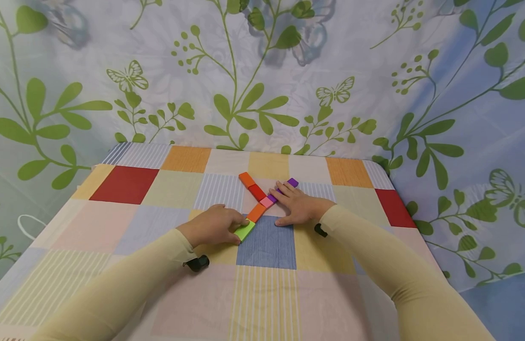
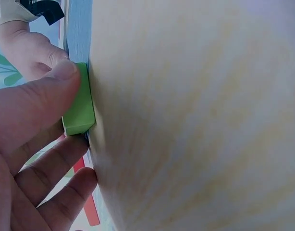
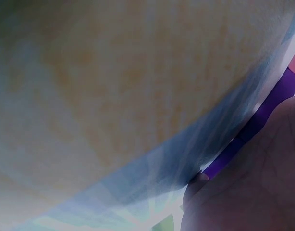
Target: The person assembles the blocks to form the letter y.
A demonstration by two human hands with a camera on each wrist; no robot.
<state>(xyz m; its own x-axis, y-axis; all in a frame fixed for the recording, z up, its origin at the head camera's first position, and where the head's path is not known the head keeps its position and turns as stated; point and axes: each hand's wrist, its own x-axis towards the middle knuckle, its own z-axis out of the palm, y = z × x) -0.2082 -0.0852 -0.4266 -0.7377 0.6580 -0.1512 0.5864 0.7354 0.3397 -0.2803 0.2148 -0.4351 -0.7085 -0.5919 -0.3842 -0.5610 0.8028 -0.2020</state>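
Flat coloured blocks lie end to end on the patchwork cloth, forming a Y shape in the head view. My left hand [image 1: 213, 224] pinches the lime green block [image 1: 244, 231] at the near end, thumb on one side, as the left wrist view also shows. Beyond it come an orange block [image 1: 256, 213] and a pink block [image 1: 267, 202]. One branch has a red block [image 1: 257, 192] and an orange-red block [image 1: 247, 180]. Purple blocks [image 1: 293, 182] make the other branch; my right hand [image 1: 303, 207] rests over them with fingers extended, partly hiding them.
The patchwork cloth [image 1: 262, 298] covers the table. A leaf-print curtain [image 1: 160, 94] hangs behind and at the sides. Past the table's left edge loops a white cable [image 1: 30, 225]. Both wrists carry small black devices [image 1: 197, 263].
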